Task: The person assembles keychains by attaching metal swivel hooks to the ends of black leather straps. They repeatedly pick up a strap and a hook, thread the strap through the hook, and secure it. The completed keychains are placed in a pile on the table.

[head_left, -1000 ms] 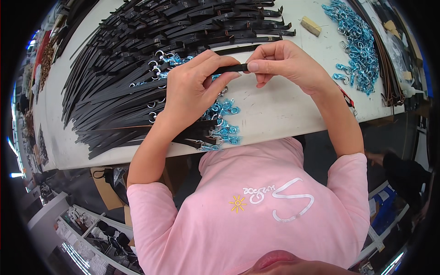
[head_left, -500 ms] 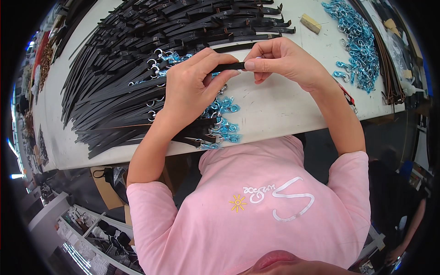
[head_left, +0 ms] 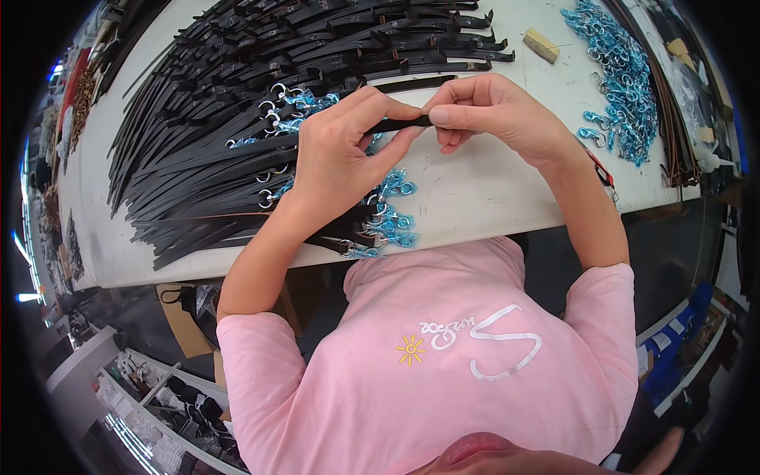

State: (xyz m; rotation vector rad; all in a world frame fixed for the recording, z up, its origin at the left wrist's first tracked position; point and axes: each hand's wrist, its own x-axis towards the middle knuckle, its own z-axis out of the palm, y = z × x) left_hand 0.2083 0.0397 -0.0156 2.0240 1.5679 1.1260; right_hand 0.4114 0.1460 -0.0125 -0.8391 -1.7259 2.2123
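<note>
While both hands' fingers [head_left: 396, 138] pinch it, the black strap [head_left: 402, 124] spans between them.

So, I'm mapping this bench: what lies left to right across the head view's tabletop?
Pile of black straps → left hand → right hand → heap of blue clips.

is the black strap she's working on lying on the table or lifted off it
Lifted. The black strap is pinched between the left hand and the right hand, above the white table.
</note>
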